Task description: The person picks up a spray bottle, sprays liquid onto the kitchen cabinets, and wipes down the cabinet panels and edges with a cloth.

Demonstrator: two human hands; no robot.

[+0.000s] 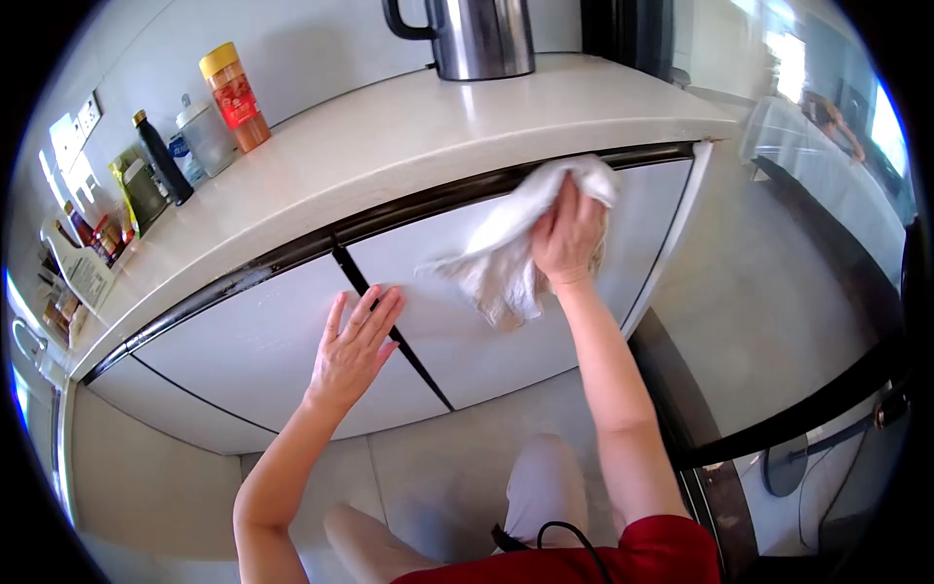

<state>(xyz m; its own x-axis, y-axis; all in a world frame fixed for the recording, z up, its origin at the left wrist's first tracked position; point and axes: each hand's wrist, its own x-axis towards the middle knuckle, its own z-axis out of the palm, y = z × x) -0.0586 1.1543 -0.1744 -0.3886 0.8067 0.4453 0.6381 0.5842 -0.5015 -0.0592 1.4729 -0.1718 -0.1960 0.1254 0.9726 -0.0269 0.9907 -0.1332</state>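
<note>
At the far left, a crowd of small bottles and packets stands on the pale counter (341, 131), beside a white panel (86, 271) bearing dark printed lines too small to read. Next to the right come a dark jar (146, 198), a black bottle (163, 161) with a gold-toned cap, a blue-and-white packet (185, 158) and a translucent container (208, 138); their contents cannot be made out. A tall clear jar (255, 133) with a yellow lid leans in view; its red label carries lettering too blurred to read, and orange-brown contents show through it.

Below the counter, the person's left hand (358, 341) is empty, fingers outstretched, palm towards the white cabinet doors (233, 346), over the edge of the dark gap between two of them. Farther right and far back on the counter stands a steel kettle (484, 41) with a black handle.

Nearer, below it and to the right, the person's right hand (567, 234) grasps a bunched white cloth (498, 258) against the right-hand door. The cloth lies under the fingers, spreading left and down from them, its top overlapping the dark strip (438, 201) beneath the counter.
</note>
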